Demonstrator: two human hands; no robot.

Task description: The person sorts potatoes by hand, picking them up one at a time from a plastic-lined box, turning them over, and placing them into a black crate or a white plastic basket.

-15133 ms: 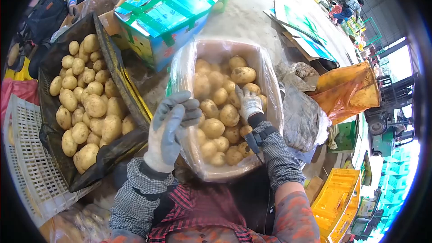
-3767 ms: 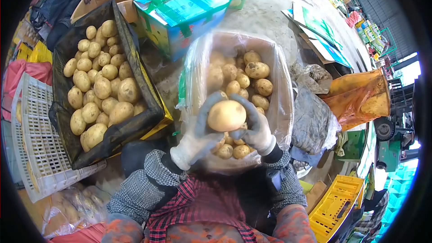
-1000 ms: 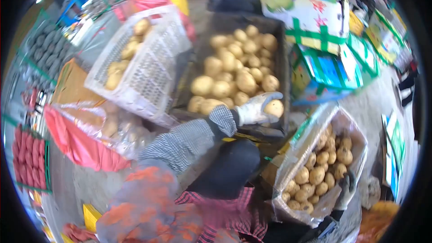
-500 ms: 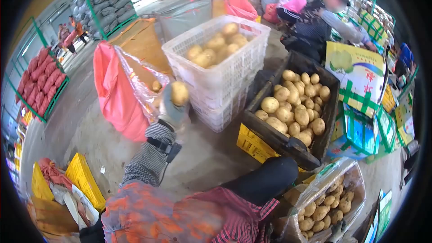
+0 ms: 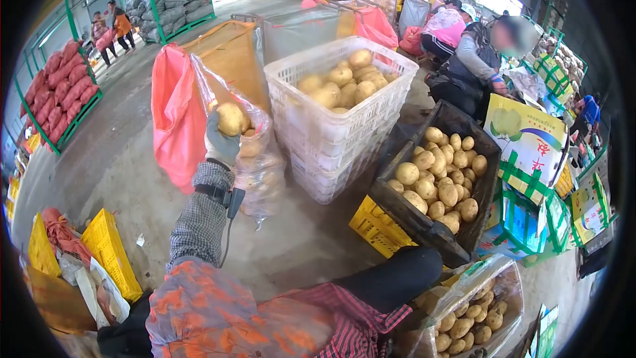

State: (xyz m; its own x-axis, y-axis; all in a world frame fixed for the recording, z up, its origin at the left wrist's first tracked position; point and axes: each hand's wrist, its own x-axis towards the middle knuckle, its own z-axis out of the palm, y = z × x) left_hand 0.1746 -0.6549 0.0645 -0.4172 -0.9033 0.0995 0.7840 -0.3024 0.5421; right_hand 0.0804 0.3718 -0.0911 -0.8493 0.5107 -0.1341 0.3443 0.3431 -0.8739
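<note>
My left hand (image 5: 222, 140), in a grey glove, grips a potato (image 5: 231, 119) at the mouth of a clear plastic bag (image 5: 262, 182) that holds several potatoes. A pink bag (image 5: 173, 119) hangs just left of it. To the right stand stacked white crates (image 5: 338, 129), the top one holding potatoes. Farther right, a dark crate (image 5: 434, 225) full of potatoes rests on a yellow crate (image 5: 377, 225). At the lower right, a plastic-lined box (image 5: 424, 318) also holds potatoes. My right hand cannot be seen.
Cardboard boxes with green tape (image 5: 527, 139) stand at the right. A co-worker (image 5: 474, 59) sits behind the dark crate. Yellow crates (image 5: 112, 252) lie at the lower left. Red sacks (image 5: 63, 93) are stacked on a green rack at the far left.
My left hand has moved left and slightly up with the potato, to the clear bag's mouth. The view has shifted a little. My right hand, faintly in view at the bottom right before, is out of sight.
</note>
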